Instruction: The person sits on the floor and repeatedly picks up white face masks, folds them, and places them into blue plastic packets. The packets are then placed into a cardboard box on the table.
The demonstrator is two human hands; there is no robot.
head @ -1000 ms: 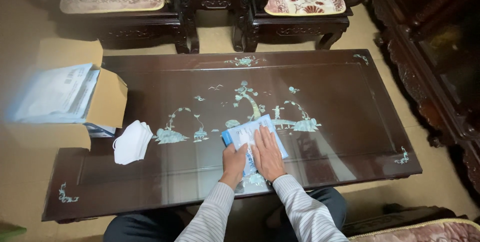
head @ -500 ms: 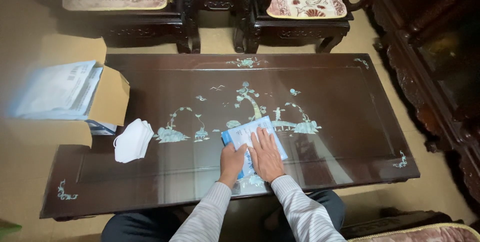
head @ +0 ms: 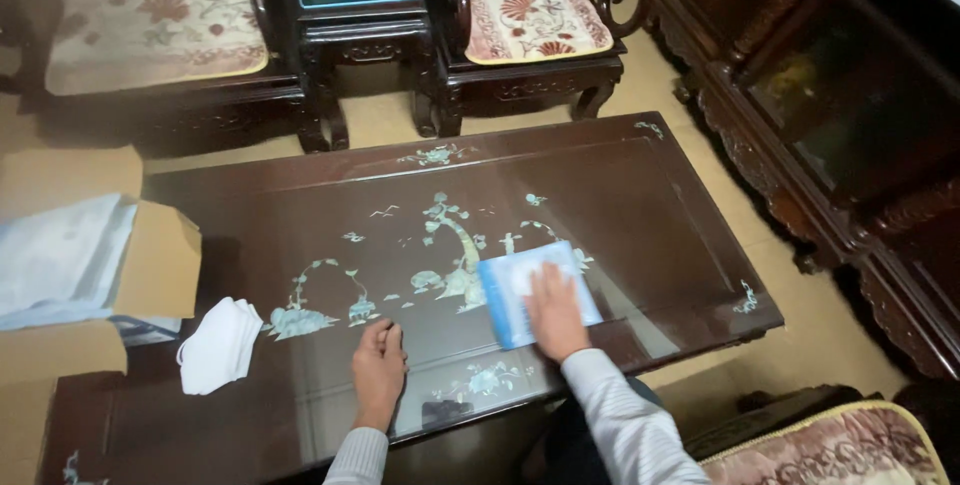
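The right hand (head: 556, 311) lies flat, fingers spread, on a blue-and-white flat packet (head: 537, 291) near the middle of the dark inlaid worktop (head: 640, 185). The left hand (head: 379, 368) rests loosely curled and empty, well apart. The packet looks light, thin and slippery on the gloss, best pinched at an edge

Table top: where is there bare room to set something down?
The table is bare along its far half and right end, beyond the blue packet under the right hand. A smaller gap lies between the left hand and the white masks. The cardboard box crowds the left end.
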